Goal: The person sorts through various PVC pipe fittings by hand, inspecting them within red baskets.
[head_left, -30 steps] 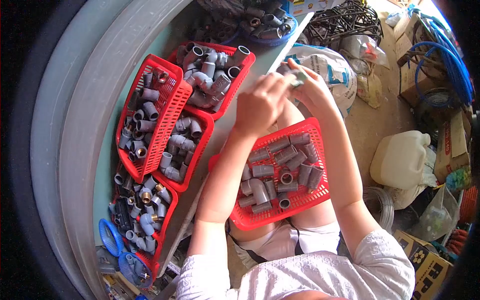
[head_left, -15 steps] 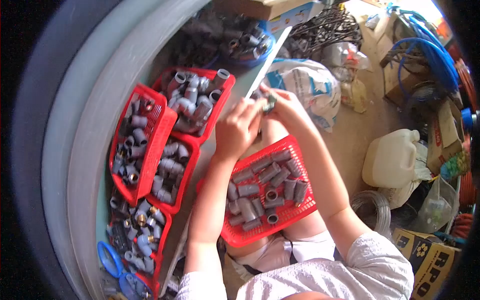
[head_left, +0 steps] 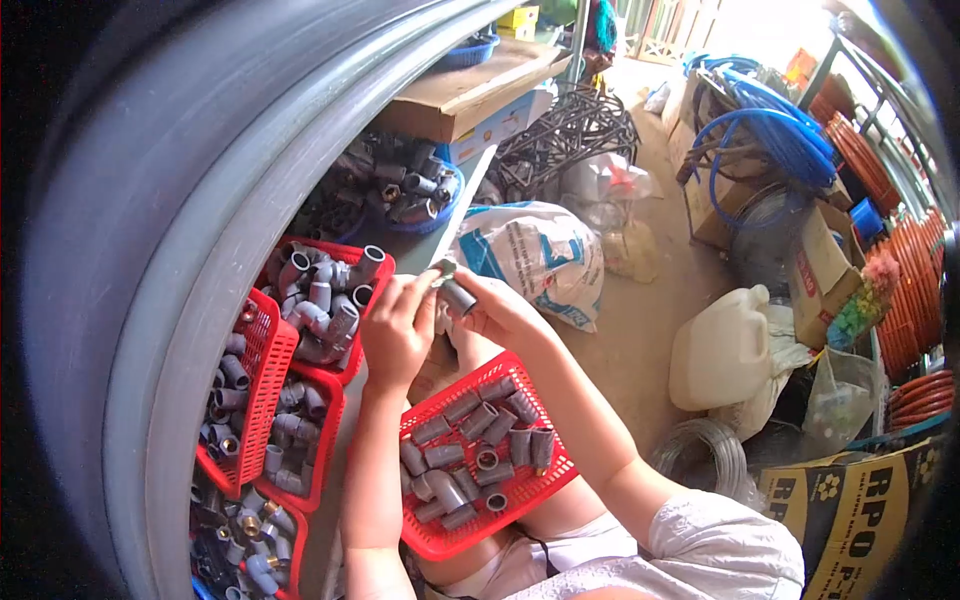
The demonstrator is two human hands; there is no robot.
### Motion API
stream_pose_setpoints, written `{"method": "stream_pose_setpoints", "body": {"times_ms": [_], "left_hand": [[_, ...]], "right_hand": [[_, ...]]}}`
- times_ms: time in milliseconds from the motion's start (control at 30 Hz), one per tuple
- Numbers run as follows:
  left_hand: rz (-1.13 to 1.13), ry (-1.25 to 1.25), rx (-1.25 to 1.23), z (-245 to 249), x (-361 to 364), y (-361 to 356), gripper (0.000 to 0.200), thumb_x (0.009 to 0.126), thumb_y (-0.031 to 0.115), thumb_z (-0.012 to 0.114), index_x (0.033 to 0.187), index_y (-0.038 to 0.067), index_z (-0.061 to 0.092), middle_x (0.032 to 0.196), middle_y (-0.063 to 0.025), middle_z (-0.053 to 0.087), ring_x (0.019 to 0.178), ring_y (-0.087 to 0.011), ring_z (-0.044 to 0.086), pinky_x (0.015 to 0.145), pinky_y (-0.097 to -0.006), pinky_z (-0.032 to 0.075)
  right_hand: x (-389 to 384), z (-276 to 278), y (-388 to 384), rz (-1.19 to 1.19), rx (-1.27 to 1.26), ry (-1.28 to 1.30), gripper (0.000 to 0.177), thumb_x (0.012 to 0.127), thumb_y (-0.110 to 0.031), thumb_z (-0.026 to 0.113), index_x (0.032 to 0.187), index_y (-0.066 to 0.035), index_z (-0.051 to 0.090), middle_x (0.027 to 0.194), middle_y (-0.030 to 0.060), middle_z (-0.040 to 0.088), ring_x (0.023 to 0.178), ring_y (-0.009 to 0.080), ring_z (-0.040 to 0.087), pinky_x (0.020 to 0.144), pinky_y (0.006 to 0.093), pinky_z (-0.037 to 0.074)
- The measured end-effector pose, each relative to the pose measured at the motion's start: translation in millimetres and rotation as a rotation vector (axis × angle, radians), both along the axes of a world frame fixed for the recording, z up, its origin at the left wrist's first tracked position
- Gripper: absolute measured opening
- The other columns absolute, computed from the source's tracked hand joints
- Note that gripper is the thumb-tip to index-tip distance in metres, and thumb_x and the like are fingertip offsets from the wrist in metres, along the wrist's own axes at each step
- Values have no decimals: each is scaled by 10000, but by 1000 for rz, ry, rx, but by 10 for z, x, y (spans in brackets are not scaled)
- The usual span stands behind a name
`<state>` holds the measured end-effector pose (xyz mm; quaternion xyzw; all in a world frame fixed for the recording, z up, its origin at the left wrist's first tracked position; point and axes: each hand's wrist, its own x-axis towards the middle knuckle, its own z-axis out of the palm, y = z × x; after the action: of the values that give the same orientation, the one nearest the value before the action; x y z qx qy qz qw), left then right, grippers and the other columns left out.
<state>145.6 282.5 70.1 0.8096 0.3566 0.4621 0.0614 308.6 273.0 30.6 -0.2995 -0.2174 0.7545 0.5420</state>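
Note:
A grey plastic pipe fitting (head_left: pixel 459 297) is gripped in the fingers of my right hand (head_left: pixel 492 308), above the far edge of the basket. My left hand (head_left: pixel 396 326) meets it from the left, its fingertips pinched on a small dark green piece (head_left: pixel 445 268) at the fitting's upper end. Whether that piece is cloth or something else I cannot make out. Under my forearms a red plastic basket (head_left: pixel 560 462) rests on my lap, tilted. Several short grey couplings (head_left: pixel 444 456) and a grey elbow (head_left: pixel 446 492) lie loose in it.
To the left, red baskets (head_left: pixel 262 385) hold grey fittings, some with brass inserts. A blue basket (head_left: pixel 458 190) of fittings stands behind, near a cardboard box (head_left: pixel 465 95). Ahead lies a white sack (head_left: pixel 535 255). A jerrycan (head_left: pixel 718 350), wire coil (head_left: pixel 705 455) and blue hose (head_left: pixel 770 125) are on the right.
The view has tilted up and shifted right, showing more of the room. The grey fitting has come into clear sight between my hands; the green piece now sits at my left fingertips.

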Motion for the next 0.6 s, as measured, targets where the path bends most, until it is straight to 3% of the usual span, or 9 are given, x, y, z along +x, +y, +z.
{"method": "stream_pose_setpoints", "body": {"times_ms": [133, 200, 333, 500, 600], "left_hand": [[-109, 101, -78, -39, -23, -168, 208, 876, 57, 653, 1080, 73, 684, 926, -124, 647, 844, -312, 661, 706, -400, 520], [-138, 209, -26, -6, -22, -180, 218, 886, 115, 649, 1103, 116, 680, 939, -82, 643, 829, -295, 667, 699, -407, 536], [-6, 66, 8, -13, -47, 36, 222, 889, 114, 647, 1108, 111, 677, 927, -92, 644, 837, -293, 670, 677, -398, 536], [-119, 262, -77, -40, -86, -161, 267, 858, 100, 658, 1120, 145, 677, 935, -78, 645, 824, -290, 672, 696, -406, 545], [-128, 235, -60, 73, -93, -157, 241, 874, 100, 644, 1110, 126, 679, 958, -87, 646, 831, -300, 670, 703, -412, 541]], "right_hand": [[25, -92, 34, 5, -58, -83, 269, 978, -305, 615, 1129, -89, 669, 899, -14, 662, 701, 58, 633, 622, 198, 564], [38, -101, 66, 8, -54, -114, 275, 974, -312, 622, 1126, -87, 672, 891, -17, 661, 703, 50, 627, 627, 199, 560], [8, -16, 10, -3, 47, -146, 303, 974, -311, 625, 1156, -71, 658, 911, -26, 656, 744, 42, 627, 616, 186, 544], [-51, -98, 83, -30, 22, -192, 335, 959, -398, 631, 1124, -109, 665, 903, -59, 632, 738, 22, 591, 629, 204, 537], [-74, -1, 43, -39, 1, -236, 321, 966, -401, 620, 1116, -123, 674, 907, -71, 625, 733, 14, 579, 617, 195, 527]]}}
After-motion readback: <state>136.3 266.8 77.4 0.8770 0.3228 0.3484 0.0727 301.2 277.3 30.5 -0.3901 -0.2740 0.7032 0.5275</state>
